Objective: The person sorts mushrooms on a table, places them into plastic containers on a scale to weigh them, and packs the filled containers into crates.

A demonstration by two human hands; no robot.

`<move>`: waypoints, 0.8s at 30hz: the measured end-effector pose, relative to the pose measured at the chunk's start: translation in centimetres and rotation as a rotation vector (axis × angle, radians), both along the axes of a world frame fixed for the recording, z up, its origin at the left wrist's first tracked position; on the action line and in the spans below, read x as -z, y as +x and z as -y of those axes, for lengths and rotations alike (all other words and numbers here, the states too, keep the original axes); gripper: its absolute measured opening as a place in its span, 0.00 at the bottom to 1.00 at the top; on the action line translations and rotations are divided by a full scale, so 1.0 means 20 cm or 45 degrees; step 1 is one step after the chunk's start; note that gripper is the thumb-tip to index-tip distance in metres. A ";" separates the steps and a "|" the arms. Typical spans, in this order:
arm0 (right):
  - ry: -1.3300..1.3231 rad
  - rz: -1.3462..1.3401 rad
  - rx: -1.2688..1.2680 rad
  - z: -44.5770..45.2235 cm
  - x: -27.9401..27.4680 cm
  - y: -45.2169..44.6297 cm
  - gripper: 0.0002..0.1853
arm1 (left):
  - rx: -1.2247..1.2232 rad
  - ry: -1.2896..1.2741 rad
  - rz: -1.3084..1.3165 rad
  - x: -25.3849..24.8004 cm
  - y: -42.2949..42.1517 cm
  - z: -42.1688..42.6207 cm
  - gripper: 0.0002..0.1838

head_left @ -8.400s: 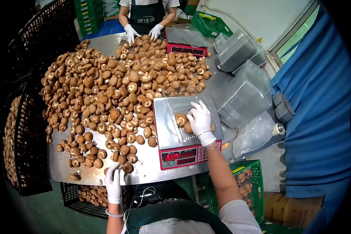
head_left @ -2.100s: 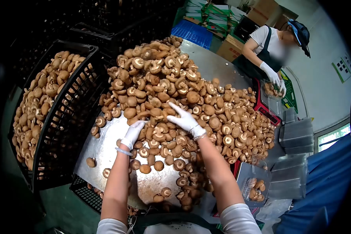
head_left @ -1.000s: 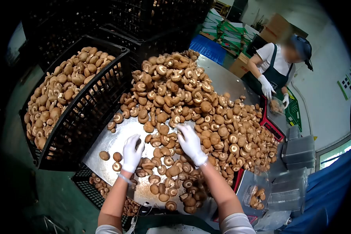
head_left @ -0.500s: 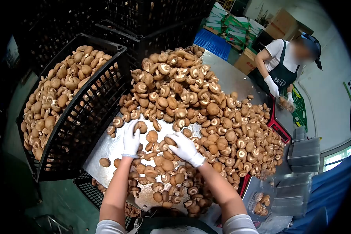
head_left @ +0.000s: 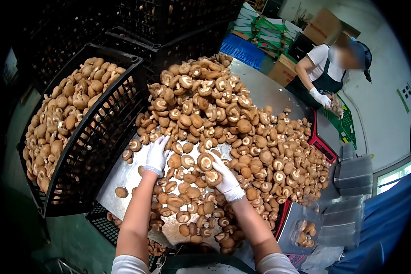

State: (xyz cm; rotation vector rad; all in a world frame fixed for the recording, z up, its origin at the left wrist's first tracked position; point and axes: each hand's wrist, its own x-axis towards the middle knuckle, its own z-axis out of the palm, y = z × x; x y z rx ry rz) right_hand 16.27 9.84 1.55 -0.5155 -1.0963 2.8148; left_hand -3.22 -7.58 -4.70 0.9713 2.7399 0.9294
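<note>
Right hand (head_left: 224,178) grips two mushrooms (head_left: 208,169), fingers curled around them, over the counter (head_left: 123,173). Left hand (head_left: 157,155), fingers extended and slightly apart, is near the pile (head_left: 205,100); mostly bare steel separates it from the left edge, beside the crate (head_left: 84,123)

Packing workroom, produce side; I'm at a metal table (head_left: 254,88) heaped with loose mushrooms (head_left: 260,155); black plastic crate (head_left: 77,157) full of more beside it, dark crates stacked behind; red-edged scale (head_left: 296,221) with a clear tray of mushrooms on it, stacks of clear plastic trays (head_left: 340,221) near; co-worker (head_left: 326,73) across, dark apron, cap, white gloves; cardboard box (head_left: 283,71), painted green floor (head_left: 75,237).
</note>
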 end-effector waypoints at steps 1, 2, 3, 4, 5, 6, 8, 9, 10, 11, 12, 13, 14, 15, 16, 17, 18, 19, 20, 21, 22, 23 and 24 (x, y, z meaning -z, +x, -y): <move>0.000 -0.008 0.008 0.01 0.00 0.02 0.28 | 0.030 0.207 0.055 0.00 0.01 0.01 0.29; -0.061 -0.066 0.045 0.01 0.00 0.05 0.28 | 0.001 0.472 0.519 -0.01 0.04 0.02 0.28; -0.123 -0.125 0.083 0.03 -0.03 0.07 0.28 | 0.098 0.812 1.020 -0.09 0.10 0.05 0.27; -0.121 -0.129 0.107 0.06 -0.06 0.10 0.28 | 0.102 1.115 1.534 -0.17 0.17 0.08 0.27; -0.227 -0.186 0.101 0.06 -0.05 0.13 0.28 | 0.208 1.308 1.723 -0.24 0.24 0.11 0.29; -0.264 -0.278 0.045 0.07 -0.07 0.17 0.28 | 0.276 1.393 1.835 -0.25 0.30 0.14 0.30; -0.259 -0.325 0.045 0.12 -0.12 0.25 0.27 | 0.415 1.531 1.971 -0.29 0.43 0.18 0.30; -0.219 -0.279 0.103 0.15 -0.16 0.29 0.27 | 0.486 1.582 1.997 -0.32 0.49 0.20 0.31; -0.172 -0.315 0.172 0.19 -0.16 0.33 0.26 | 0.474 1.593 2.055 -0.33 0.55 0.21 0.31; -0.172 -0.323 0.185 0.22 -0.18 0.37 0.26 | 0.492 1.616 2.091 -0.34 0.60 0.22 0.32; -0.171 -0.315 0.185 0.24 -0.21 0.42 0.26 | 0.561 1.650 2.126 -0.38 0.66 0.23 0.32; -0.170 -0.306 0.192 0.27 -0.22 0.48 0.26 | 0.633 1.679 2.168 -0.40 0.71 0.24 0.32; -0.286 -0.404 0.134 0.27 -0.20 0.55 0.26 | 0.586 1.643 2.231 -0.43 0.76 0.24 0.33; -0.323 -0.496 0.111 0.29 -0.19 0.61 0.26 | 0.549 1.646 2.263 -0.43 0.82 0.24 0.33; -0.240 -0.390 0.228 0.32 -0.21 0.66 0.25 | 0.575 1.655 2.328 -0.44 0.86 0.23 0.33; -0.159 -0.279 0.349 0.36 -0.23 0.71 0.25 | 0.601 1.661 2.401 -0.43 0.91 0.22 0.32; -0.188 -0.288 0.347 0.37 -0.25 0.77 0.25 | 0.640 1.639 2.428 -0.37 0.94 0.21 0.31; -0.043 -0.226 0.376 0.39 -0.25 0.83 0.25 | 0.688 1.598 2.501 -0.38 0.98 0.20 0.29; 0.100 -0.156 0.403 0.41 -0.24 0.90 0.25 | 0.610 1.597 2.460 -0.38 1.05 0.18 0.29; -0.070 -0.135 0.417 0.40 -0.22 0.98 0.25 | 0.553 1.588 2.426 -0.39 1.12 0.16 0.29; -0.182 -0.150 0.438 0.39 -0.16 1.04 0.24 | 0.526 1.569 2.365 -0.39 1.18 0.13 0.29; -0.200 -0.035 0.480 0.40 -0.18 1.11 0.24 | 0.504 1.548 2.303 -0.39 1.23 0.11 0.29; -0.173 -0.030 0.517 0.40 -0.17 1.19 0.23 | 0.569 1.434 2.316 -0.40 1.25 0.10 0.29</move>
